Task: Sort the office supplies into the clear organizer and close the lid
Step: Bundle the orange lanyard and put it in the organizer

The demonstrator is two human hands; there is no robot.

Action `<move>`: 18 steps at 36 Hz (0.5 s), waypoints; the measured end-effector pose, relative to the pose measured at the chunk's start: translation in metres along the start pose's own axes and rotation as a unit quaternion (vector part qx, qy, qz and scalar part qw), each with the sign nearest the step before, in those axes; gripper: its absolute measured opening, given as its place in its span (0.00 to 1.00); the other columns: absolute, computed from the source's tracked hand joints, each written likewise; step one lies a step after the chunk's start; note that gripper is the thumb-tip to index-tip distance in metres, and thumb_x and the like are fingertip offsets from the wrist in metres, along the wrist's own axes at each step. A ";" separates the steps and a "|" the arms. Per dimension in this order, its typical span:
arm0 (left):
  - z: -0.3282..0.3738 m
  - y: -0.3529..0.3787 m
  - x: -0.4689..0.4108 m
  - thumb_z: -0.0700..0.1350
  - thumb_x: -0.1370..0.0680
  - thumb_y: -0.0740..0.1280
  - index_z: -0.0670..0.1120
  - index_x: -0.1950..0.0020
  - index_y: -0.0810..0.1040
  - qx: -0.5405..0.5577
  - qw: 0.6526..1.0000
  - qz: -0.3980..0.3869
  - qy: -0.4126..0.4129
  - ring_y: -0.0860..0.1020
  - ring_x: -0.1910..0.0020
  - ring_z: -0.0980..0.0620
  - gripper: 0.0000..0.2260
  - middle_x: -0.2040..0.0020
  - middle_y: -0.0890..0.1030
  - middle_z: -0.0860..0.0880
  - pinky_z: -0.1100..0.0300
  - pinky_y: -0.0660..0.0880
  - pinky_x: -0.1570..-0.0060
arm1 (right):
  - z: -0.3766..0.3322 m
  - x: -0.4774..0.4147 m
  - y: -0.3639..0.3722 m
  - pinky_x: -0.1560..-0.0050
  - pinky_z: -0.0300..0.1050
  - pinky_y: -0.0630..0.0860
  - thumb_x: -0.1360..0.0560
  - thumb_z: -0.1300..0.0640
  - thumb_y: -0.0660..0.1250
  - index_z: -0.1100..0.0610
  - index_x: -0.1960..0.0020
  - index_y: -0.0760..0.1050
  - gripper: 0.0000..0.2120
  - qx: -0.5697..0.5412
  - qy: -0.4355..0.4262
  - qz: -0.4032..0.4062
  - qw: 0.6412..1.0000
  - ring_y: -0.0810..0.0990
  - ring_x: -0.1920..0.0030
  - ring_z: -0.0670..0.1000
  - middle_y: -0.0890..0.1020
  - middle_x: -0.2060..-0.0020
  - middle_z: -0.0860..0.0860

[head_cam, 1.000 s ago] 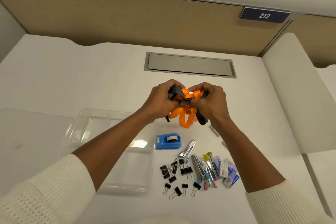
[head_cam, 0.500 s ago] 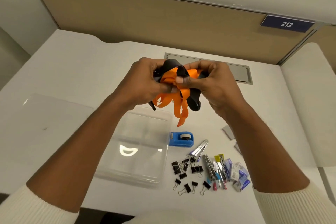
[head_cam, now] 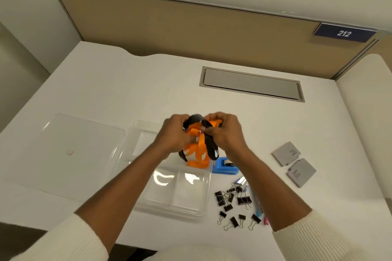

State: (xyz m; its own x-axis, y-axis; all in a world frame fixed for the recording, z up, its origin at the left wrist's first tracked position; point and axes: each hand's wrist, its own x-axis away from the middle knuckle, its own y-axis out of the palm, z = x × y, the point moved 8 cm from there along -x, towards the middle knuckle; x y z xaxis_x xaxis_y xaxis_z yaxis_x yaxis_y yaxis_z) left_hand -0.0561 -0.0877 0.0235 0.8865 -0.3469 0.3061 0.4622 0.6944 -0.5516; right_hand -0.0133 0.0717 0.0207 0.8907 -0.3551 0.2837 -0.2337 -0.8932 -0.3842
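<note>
My left hand (head_cam: 172,133) and my right hand (head_cam: 224,131) both grip a bundle of orange and black lanyards (head_cam: 198,148), held over the far right part of the clear organizer (head_cam: 180,207). Loose loops hang down into the tray. The organizer is open, with dividers inside, and its clear lid (head_cam: 70,150) lies flat to its left. A blue tape dispenser (head_cam: 226,168) sits just right of the tray. Black binder clips (head_cam: 231,201) lie scattered below it, with pens (head_cam: 259,207) partly hidden by my right forearm.
Two grey flat boxes (head_cam: 294,164) lie at the right. A grey cable hatch (head_cam: 251,84) is set into the white desk (head_cam: 106,91) behind my hands. A tan partition runs along the back, a white divider at the right. The desk's front edge is near my elbows.
Both hands have carried the lanyard bundle down and toward the organizer; it now hangs over the tray. The view has shifted, showing the grey boxes at the right.
</note>
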 end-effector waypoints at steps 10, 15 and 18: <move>-0.045 0.057 -0.008 0.46 0.26 0.71 0.47 0.38 0.73 -0.096 0.994 -0.028 -0.047 0.81 0.51 0.45 0.18 0.47 0.82 0.46 0.46 0.82 0.50 | 0.052 0.001 0.042 0.47 0.43 0.73 0.22 0.64 0.67 0.56 0.29 0.71 0.22 0.113 0.062 -0.074 0.989 0.76 0.43 0.51 0.79 0.37 0.53; -0.045 0.052 -0.011 0.46 0.23 0.72 0.43 0.28 0.64 -0.112 0.990 -0.060 -0.067 0.81 0.48 0.44 0.28 0.43 0.81 0.43 0.48 0.82 0.47 | 0.042 -0.006 0.039 0.45 0.47 0.79 0.22 0.65 0.65 0.54 0.23 0.65 0.29 0.164 0.049 -0.144 0.975 0.79 0.43 0.54 0.80 0.38 0.55; -0.036 0.045 -0.010 0.46 0.23 0.72 0.44 0.24 0.63 -0.149 0.986 -0.061 -0.046 0.81 0.45 0.44 0.30 0.40 0.80 0.43 0.54 0.78 0.50 | 0.035 -0.008 0.036 0.44 0.51 0.80 0.23 0.68 0.67 0.55 0.21 0.60 0.34 0.260 -0.009 -0.173 0.950 0.82 0.44 0.58 0.81 0.39 0.58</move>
State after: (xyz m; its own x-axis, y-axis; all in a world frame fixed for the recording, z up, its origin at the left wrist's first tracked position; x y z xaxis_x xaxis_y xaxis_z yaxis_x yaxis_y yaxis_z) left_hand -0.0432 -0.0760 -0.0323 0.8242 -0.3483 0.4465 0.5637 0.4305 -0.7049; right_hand -0.0151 0.0520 -0.0262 0.8862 -0.0559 0.4599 0.2956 -0.6963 -0.6541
